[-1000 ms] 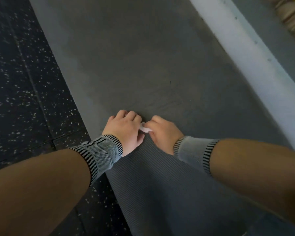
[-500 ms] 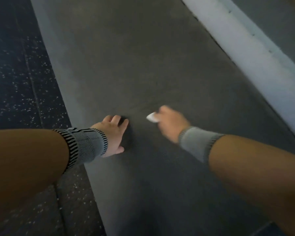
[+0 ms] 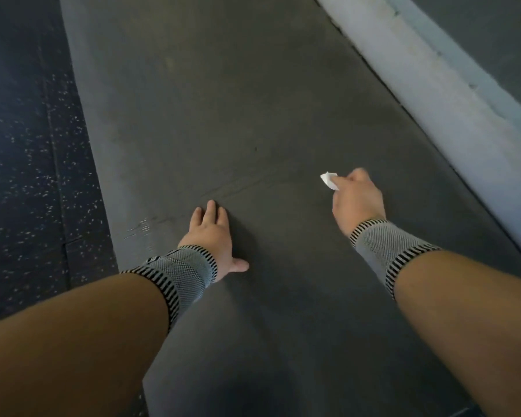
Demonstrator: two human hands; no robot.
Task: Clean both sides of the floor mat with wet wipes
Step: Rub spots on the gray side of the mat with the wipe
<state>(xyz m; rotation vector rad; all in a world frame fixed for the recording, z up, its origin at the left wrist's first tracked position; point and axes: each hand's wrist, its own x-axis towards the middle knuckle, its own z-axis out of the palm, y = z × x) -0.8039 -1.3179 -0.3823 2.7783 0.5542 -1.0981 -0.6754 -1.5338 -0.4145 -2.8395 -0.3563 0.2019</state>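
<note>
On the grey floor mat, whose long axis runs away from us, our left hand presses flat with fingers straight while our right hand, nearer the unwiped right edge, pinches the wet wipe.

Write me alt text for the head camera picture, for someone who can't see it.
Seen from above, a person's right hand holds a small white wet wipe over a dark grey floor mat, while the left hand rests flat on the mat with fingers straight. Both wrists wear striped grey knit bands; speckled black flooring lies left of the mat and a pale ledge lies right.
</note>
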